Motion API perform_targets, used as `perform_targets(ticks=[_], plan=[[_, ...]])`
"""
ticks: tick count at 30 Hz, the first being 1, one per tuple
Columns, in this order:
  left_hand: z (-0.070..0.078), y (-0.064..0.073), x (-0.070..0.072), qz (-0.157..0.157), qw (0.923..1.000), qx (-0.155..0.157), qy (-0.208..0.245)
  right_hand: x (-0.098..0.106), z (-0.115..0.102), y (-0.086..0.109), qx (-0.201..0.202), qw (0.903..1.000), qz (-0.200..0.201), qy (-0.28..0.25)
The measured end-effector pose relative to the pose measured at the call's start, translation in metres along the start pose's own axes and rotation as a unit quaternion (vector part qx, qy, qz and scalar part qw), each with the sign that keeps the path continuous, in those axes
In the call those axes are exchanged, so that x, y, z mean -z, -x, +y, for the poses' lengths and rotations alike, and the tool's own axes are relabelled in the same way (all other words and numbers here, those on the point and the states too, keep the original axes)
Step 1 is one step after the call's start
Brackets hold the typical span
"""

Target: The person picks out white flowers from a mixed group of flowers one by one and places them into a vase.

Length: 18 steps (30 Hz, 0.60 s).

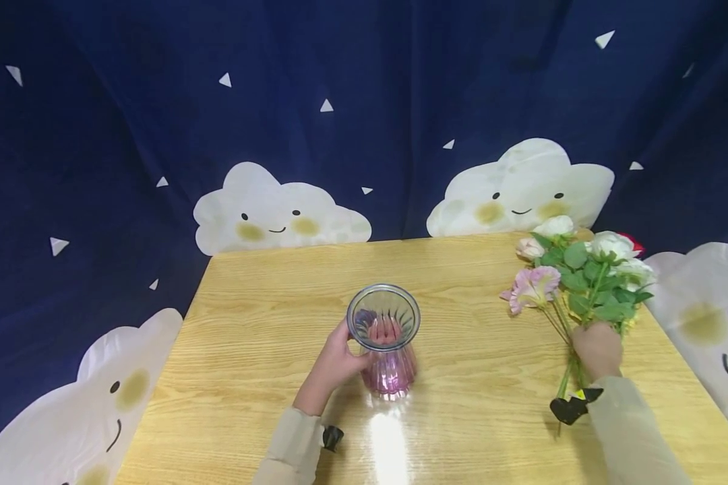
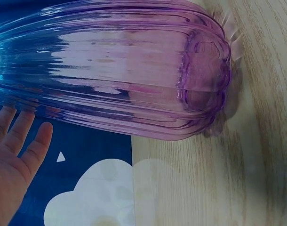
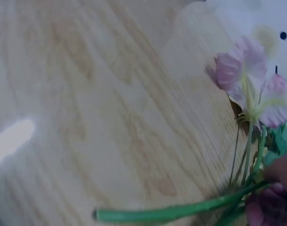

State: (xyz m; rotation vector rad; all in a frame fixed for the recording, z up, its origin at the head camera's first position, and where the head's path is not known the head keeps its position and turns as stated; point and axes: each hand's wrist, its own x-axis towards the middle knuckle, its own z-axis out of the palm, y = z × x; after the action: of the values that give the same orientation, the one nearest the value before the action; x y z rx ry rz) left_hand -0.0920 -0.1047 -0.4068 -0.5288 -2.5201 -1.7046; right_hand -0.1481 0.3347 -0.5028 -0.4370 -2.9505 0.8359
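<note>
A ribbed glass vase (image 1: 390,370), bluish at the rim and pink-purple at the base, stands upright on the table. My left hand (image 1: 340,364) holds it from the left near the neck, thumb in front. In the left wrist view, part of that hand (image 2: 14,155) shows beside the bluish end; some fingertips are hidden. At the right, my right hand (image 1: 597,350) grips green flower stems (image 3: 181,210) below the leaves. Pink-lilac blooms (image 1: 534,286) and white blooms (image 1: 613,246) spread beyond it. How many stems it holds I cannot tell.
The wooden table (image 1: 267,316) reaches back to a dark blue curtain (image 1: 352,54) with white clouds and small triangles. A bit of red bloom (image 1: 633,244) shows behind the white ones, near the table's right edge. Black pieces (image 1: 332,437) sit at both wrists.
</note>
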Motion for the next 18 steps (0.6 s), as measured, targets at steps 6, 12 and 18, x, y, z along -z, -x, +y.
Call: perform_targets(ticks=[6, 12, 18], plan=[[0.001, 0.000, 0.000, 0.001, 1.0000, -0.003, 0.000, 0.006, -0.005, 0.004, 0.072, 0.9971, -0.018, 0.016], [-0.001, 0.000, -0.003, -0.005, 0.9999, -0.013, 0.002, 0.016, -0.029, 0.009, 0.059, 0.9982, -0.002, 0.011], [-0.001, 0.001, -0.003, 0.003, 1.0000, -0.007, 0.005, 0.031, -0.069, 0.006, 0.063, 0.9975, 0.028, -0.013]])
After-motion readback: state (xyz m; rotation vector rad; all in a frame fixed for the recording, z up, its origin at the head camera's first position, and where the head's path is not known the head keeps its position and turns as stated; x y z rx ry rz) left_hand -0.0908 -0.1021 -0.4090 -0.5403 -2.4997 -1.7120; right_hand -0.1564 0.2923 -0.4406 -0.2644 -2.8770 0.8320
